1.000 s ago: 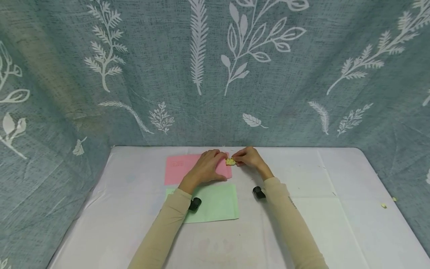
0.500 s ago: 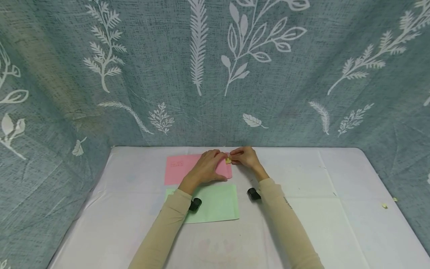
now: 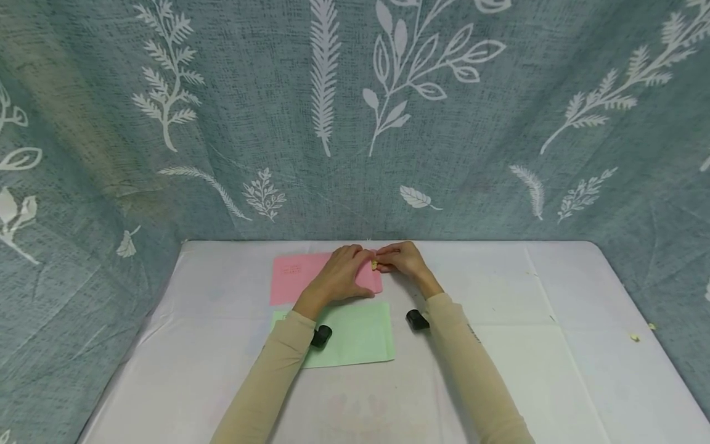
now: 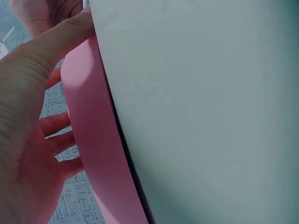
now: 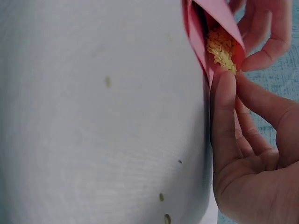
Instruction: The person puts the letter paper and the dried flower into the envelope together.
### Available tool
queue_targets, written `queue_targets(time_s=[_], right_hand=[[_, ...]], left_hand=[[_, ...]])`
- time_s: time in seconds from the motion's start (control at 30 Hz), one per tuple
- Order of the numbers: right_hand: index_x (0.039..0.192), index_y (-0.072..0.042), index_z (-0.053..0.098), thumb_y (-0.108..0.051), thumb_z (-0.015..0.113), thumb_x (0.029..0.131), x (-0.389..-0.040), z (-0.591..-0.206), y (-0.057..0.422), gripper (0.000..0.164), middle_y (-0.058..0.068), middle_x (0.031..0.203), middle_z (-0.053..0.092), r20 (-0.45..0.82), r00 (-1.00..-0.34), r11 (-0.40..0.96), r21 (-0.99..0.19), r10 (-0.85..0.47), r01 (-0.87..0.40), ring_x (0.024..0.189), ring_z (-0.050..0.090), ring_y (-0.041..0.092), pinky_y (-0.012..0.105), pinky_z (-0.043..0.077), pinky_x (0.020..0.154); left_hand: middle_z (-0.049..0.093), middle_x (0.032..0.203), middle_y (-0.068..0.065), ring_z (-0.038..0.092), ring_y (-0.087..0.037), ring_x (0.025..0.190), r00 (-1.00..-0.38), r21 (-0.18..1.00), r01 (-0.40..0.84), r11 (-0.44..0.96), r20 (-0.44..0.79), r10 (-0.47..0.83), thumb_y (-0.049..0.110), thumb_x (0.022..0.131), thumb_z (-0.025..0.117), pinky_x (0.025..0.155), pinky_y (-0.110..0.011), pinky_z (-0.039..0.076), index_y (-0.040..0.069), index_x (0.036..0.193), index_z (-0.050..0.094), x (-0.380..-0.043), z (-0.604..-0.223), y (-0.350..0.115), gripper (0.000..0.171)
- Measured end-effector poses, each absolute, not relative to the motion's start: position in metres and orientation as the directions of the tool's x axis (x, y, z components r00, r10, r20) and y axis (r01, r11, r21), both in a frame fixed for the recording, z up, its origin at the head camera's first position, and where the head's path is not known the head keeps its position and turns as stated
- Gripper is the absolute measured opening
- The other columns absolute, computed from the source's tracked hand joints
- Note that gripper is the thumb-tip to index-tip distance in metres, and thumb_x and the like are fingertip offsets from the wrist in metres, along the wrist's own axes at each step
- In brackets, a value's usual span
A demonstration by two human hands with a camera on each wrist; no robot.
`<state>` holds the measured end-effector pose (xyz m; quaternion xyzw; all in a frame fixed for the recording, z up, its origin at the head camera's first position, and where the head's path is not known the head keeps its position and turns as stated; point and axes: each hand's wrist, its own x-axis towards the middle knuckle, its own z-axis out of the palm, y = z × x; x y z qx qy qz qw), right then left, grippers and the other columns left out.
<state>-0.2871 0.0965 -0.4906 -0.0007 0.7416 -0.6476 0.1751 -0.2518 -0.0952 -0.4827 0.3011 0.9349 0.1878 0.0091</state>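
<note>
A pink envelope (image 3: 299, 277) lies at the back of the table, its right end held apart as a mouth. My left hand (image 3: 341, 274) lies over that end; in the left wrist view, its thumb (image 4: 70, 30) is at the pink edge and its other fingers reach behind. Within the mouth, in the right wrist view, sits a crumbly yellow cluster (image 5: 220, 46) like a dried flower head. My right hand (image 5: 259, 154) pinches the cluster's near end between thumb and forefinger, right at the envelope's opening. The cluster's far end is hidden inside the envelope.
A pale green envelope (image 3: 355, 339) lies in front of the pink one, partly under my left forearm. Small yellow crumbs (image 3: 635, 338) lie near the table's right edge. A patterned green-blue curtain (image 3: 355, 203) hangs directly behind the table (image 3: 499, 370).
My right hand has moved left toward the pink envelope, and the yellow cluster has gone partly into its mouth. My left hand has stayed in place.
</note>
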Motion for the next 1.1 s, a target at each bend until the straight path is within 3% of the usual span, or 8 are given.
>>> queue_targets(time_s=[0.17, 0.47, 0.8, 1.1], right_hand=[[0.115, 0.014, 0.064, -0.001, 0.064, 0.092, -0.2896, -0.4914, 0.0966, 0.028, 0.014, 0.085, 0.073, -0.283, -0.929, 0.140, -0.957, -0.237, 0.256, 0.060, 0.068, 0.008, 0.022, 0.057, 0.064], [0.116, 0.017, 0.062, 0.003, 0.059, 0.093, -0.2885, -0.4890, 0.0933, 0.027, 0.026, 0.100, 0.070, -0.271, -0.929, 0.078, -0.963, -0.251, 0.259, 0.064, 0.069, 0.010, 0.025, 0.058, 0.068], [0.115, 0.016, 0.063, 0.003, 0.060, 0.092, -0.2883, -0.4921, 0.0896, 0.027, 0.018, 0.089, 0.073, -0.294, -0.922, 0.102, -0.956, -0.252, 0.276, 0.064, 0.069, 0.008, 0.021, 0.057, 0.064], [0.120, 0.017, 0.059, 0.002, 0.058, 0.094, -0.2887, -0.4912, 0.0918, 0.030, 0.014, 0.088, 0.073, -0.306, -0.905, 0.075, -0.952, -0.296, 0.298, 0.069, 0.070, 0.010, 0.025, 0.057, 0.070]], left_hand=[[0.052, 0.127, -0.013, 0.046, -0.032, 0.125, -0.819, 0.345, 0.560, 0.753, 0.094, 0.566, 0.045, 0.071, 0.086, 0.112, -0.047, 0.029, 0.012, 0.136, 0.053, -0.2521, -0.4817, -0.0949, 0.079], [0.052, 0.127, -0.014, 0.045, -0.033, 0.125, -0.815, 0.349, 0.566, 0.747, 0.101, 0.570, 0.043, 0.072, 0.086, 0.111, -0.047, 0.030, 0.010, 0.135, 0.054, -0.2521, -0.4803, -0.0947, 0.078], [0.053, 0.128, -0.014, 0.046, -0.033, 0.124, -0.804, 0.361, 0.582, 0.729, 0.116, 0.584, 0.042, 0.070, 0.087, 0.110, -0.046, 0.031, 0.008, 0.132, 0.055, -0.2523, -0.4829, -0.0953, 0.078], [0.052, 0.132, -0.013, 0.045, -0.031, 0.126, -0.800, 0.378, 0.580, 0.722, 0.096, 0.593, 0.043, 0.072, 0.086, 0.112, -0.045, 0.029, 0.008, 0.136, 0.052, -0.2547, -0.4823, -0.0944, 0.081]])
